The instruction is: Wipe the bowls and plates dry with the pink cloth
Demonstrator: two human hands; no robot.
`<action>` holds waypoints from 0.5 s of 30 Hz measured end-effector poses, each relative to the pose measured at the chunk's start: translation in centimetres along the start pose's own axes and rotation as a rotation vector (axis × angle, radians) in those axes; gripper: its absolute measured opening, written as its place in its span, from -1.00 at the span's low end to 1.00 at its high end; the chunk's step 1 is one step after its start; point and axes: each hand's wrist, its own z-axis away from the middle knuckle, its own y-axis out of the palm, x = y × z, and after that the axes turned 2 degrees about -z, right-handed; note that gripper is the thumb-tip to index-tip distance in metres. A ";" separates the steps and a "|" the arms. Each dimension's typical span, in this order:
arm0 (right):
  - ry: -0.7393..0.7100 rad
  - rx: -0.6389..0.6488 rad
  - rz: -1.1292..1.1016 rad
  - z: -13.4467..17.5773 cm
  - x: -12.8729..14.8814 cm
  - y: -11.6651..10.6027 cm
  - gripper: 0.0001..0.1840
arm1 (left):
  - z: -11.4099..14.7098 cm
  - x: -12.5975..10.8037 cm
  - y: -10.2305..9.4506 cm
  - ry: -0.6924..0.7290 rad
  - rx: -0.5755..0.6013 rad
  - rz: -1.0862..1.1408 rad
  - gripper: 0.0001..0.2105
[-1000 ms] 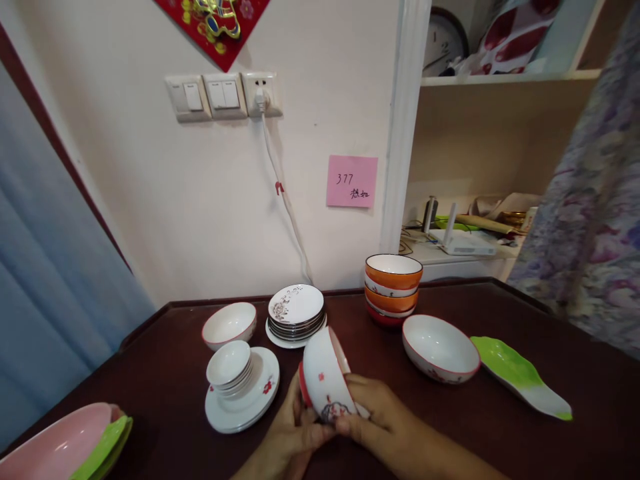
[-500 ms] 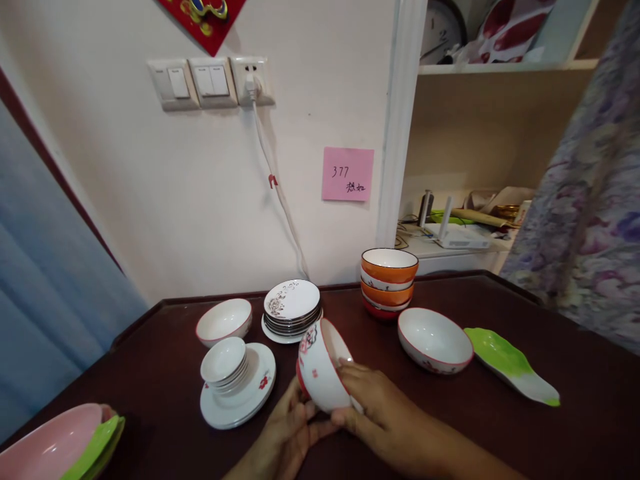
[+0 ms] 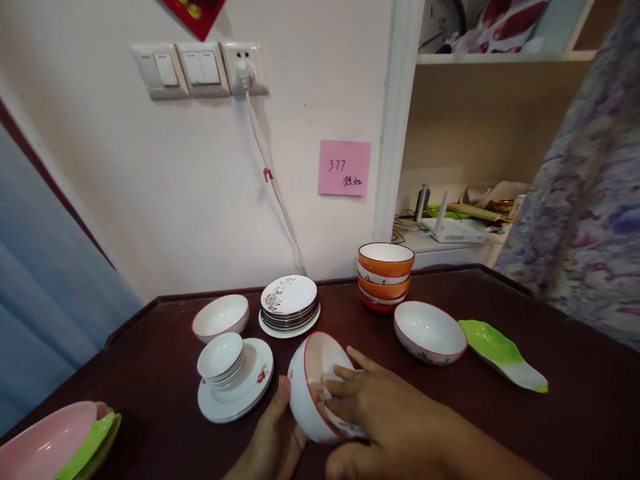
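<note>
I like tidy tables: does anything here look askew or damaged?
Nothing looks spilled or visibly broken. The small white dishes sit off-centre on the red-flowered plate, slightly askew; the tilted bowl is simply held in the left hand.

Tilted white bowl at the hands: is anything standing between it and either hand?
Nothing visible does. The left hand lies against the tilted bowl, and the right hand has its fingers at the bowl's mouth.

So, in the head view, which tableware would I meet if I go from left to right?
Pink dish, small white bowl stack, tall plate stack, tilted white bowl at the left hand and right hand, orange-topped bowl stack, red-rimmed bowl beside that stack, green-and-white dish.
</note>
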 end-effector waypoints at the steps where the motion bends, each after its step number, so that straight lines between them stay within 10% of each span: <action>1: 0.018 -0.020 -0.003 -0.2 0.2 0.4 -0.31 | 0.0 0.0 0.0 -0.002 -0.014 -0.006 -0.45; 11: 0.021 0.070 -0.272 -1.1 -0.1 1.5 -0.05 | 0.4 0.1 -0.9 -0.049 0.044 -0.063 -0.44; 15: -0.169 -0.068 -0.273 -1.7 -0.8 2.7 -0.33 | 0.6 0.0 -0.6 0.017 -0.063 -0.025 -0.46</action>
